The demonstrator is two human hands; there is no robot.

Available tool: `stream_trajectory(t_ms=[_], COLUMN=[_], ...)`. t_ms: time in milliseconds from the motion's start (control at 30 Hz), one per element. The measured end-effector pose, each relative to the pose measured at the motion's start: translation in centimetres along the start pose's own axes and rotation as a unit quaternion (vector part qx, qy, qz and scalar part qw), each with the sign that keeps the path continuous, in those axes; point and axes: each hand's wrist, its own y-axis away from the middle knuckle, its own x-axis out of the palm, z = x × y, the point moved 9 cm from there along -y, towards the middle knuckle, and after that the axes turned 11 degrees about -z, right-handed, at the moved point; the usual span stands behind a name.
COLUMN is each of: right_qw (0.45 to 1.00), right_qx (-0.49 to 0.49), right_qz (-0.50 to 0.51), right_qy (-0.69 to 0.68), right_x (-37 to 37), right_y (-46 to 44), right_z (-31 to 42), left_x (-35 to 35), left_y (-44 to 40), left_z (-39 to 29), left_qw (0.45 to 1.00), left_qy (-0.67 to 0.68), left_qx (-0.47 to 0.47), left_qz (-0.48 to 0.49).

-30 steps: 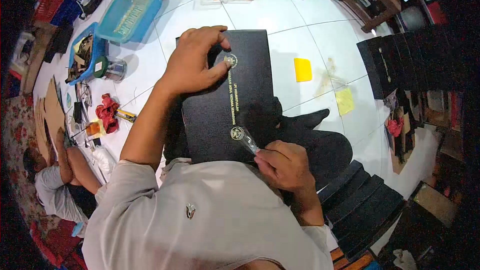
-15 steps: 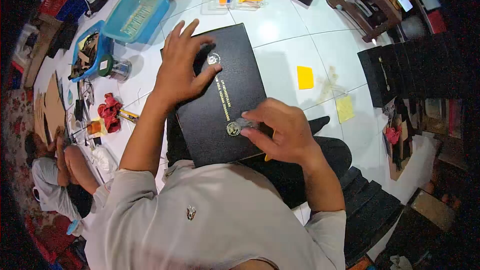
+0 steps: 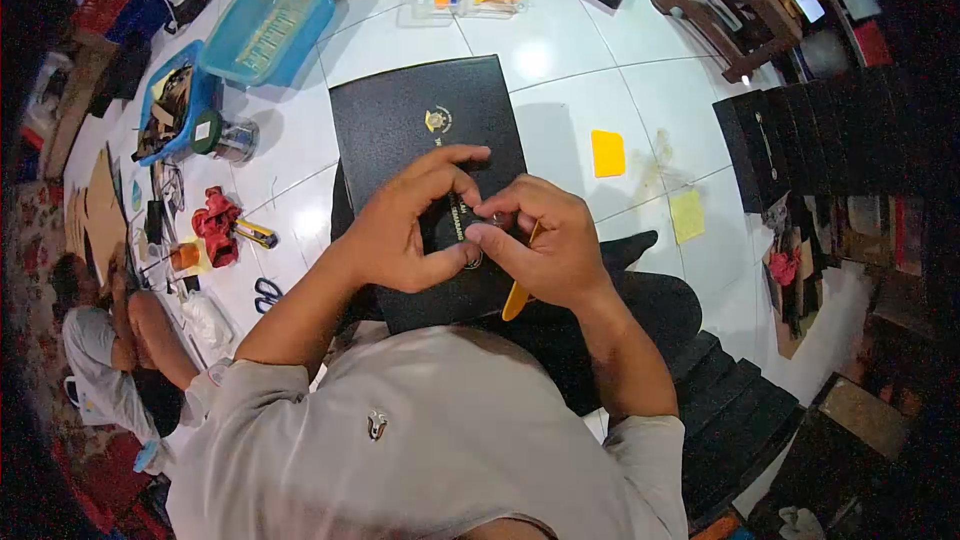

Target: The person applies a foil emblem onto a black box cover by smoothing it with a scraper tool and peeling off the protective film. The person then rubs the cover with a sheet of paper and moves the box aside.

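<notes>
The black folder (image 3: 385, 105) lay under the left hand (image 3: 408, 225) and right hand (image 3: 556, 245). The right grasped a yellow tool (image 3: 517, 303); the left curved close beside, whether gripping anything I could not tell.

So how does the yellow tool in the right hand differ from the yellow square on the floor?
Shape: the yellow tool looks long and narrow; the yellow square is broad and four-sided.
Place: the yellow tool is in the right hand; the yellow square lies on the tiled floor, no hand touching it.
Visibility: the yellow tool is partly hidden by the thumb; the yellow square shows whole.
Shared: a strong orange-yellow colour.
</notes>
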Motion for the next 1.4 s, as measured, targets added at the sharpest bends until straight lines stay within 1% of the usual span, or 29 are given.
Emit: stream_trajectory(t_ms=[33, 100, 133, 200, 233, 300, 333, 400, 433, 467, 533, 567, 600, 667, 733, 800, 833, 867, 900, 933, 967, 1000, 1067, 1133, 1167, 1233, 1400], right_qw=[1.0, 0.998, 0.998, 0.989, 0.988, 0.961, 0.962, 0.974, 0.965, 0.964, 0.949, 0.941, 0.941, 0.965, 0.965, 0.974, 0.975, 0.992, 0.994, 0.994, 0.993, 0.97, 0.973, 0.947, 0.947, 0.938, 0.937], right_qx=[-0.002, 0.068, 0.069, 0.132, 0.133, 0.194, 0.193, 0.166, 0.215, 0.216, 0.224, 0.232, 0.231, 0.173, 0.159, 0.158, 0.156, 0.089, 0.021, 0.02, -0.065, -0.148, -0.156, -0.221, -0.22, -0.234, -0.225], right_qz=[0.0, -0.005, -0.008, -0.04, -0.04, -0.144, -0.141, -0.133, -0.109, -0.111, 0.02, 0.07, 0.069, 0.155, 0.152, 0.106, 0.106, 0.011, -0.084, -0.084, -0.082, -0.078, -0.059, -0.003, -0.002, 0.047, 0.071], right_qy=[-0.002, 0.014, 0.014, -0.061, -0.061, -0.132, -0.133, -0.08, -0.105, -0.106, -0.22, -0.236, -0.236, -0.124, -0.145, -0.121, -0.121, -0.091, -0.06, -0.06, 0.059, 0.177, 0.162, 0.233, 0.233, 0.253, 0.257], right_x=[0.1, 0.1, 0.2, 0.2, 0.3, -1.2, -1.3, -2.0, -1.8, -2.4, -1.1, -1.3, -1.9, -1.7, -2.1, -3.2, -2.7, -3.5, -4.7, -4.6, -4.5, -4.0, -3.1, -1.1, -1.1, -0.1, 0.9], right_y=[0.2, 1.1, 1.5, 2.6, 3.3, 5.1, 6.1, 8.8, 10.4, 11.5, 12.8, 13.3, 13.4, 14.0, 14.0, 13.7, 13.5, 12.5, 11.6, 10.9, 10.2, 9.9, 9.9, 10.7, 10.7, 10.9, 10.2], right_z=[0.2, -0.7, -0.6, -1.2, -1.0, -1.7, -1.9, -2.0, -2.3, -2.4, -1.9, -1.2, -0.9, 0.1, 0.2, 0.3, -0.1, -0.2, 0.3, 0.2, 1.5, 2.8, 2.8, 3.3, 3.2, 3.1, 2.1], left_x=[0.1, 0.4, 0.7, 1.0, 1.0, 0.8, 0.7, 0.6, 0.5, 0.5, 0.7, 0.8, 0.8, 0.8, 0.9, 0.9, 0.8, 0.7, 0.6, 0.6, 0.6, 0.6, 0.3, 0.3, 0.5, 0.5, 0.7], left_y=[0.0, -0.1, 0.0, 0.1, 0.0, -0.1, -0.2, -0.2, -0.3, -0.4, -0.4, -0.4, -0.5, -0.5, -0.5, -0.5, -0.5, -0.5, -0.5, -0.4, -0.4, -0.3, -0.2, -0.2, -0.1, -0.3, -0.3], left_z=[-0.3, -0.3, 0.1, 0.2, 0.1, -0.1, 0.1, 0.4, 0.6, 0.6, 0.9, 1.2, 1.3, 1.5, 1.3, 1.0, 1.0, 0.9, 0.9, 0.9, 0.9, 1.0, 0.9, 1.1, 1.2, 1.1, 1.3], left_qw=[1.0, 0.999, 0.999, 0.998, 0.998, 0.998, 0.999, 1.0, 0.999, 0.999, 0.999, 0.998, 0.998, 0.998, 0.999, 0.999, 0.999, 0.999, 0.999, 0.999, 0.999, 0.999, 1.0, 1.0, 0.999, 0.999, 0.999], left_qy=[-0.009, -0.018, -0.025, -0.03, -0.024, -0.021, -0.007, 0.009, 0.024, 0.038, 0.039, 0.038, 0.038, 0.046, 0.041, 0.036, 0.035, 0.034, 0.033, 0.03, 0.027, 0.026, 0.019, 0.023, 0.028, 0.032, 0.032], left_qx=[0.011, 0.024, 0.041, 0.056, 0.052, 0.048, 0.033, 0.015, 0.014, 0.012, -0.003, -0.016, -0.015, -0.018, -0.018, -0.016, -0.016, -0.017, -0.015, -0.016, -0.017, -0.016, 0.004, -0.003, -0.01, -0.013, -0.01], left_qz=[0.006, 0.014, 0.017, 0.021, 0.025, 0.026, 0.023, 0.021, 0.021, 0.021, 0.031, 0.037, 0.038, 0.03, 0.03, 0.03, 0.028, 0.026, 0.025, 0.027, 0.029, 0.028, 0.007, 0.015, 0.024, 0.028, 0.034])
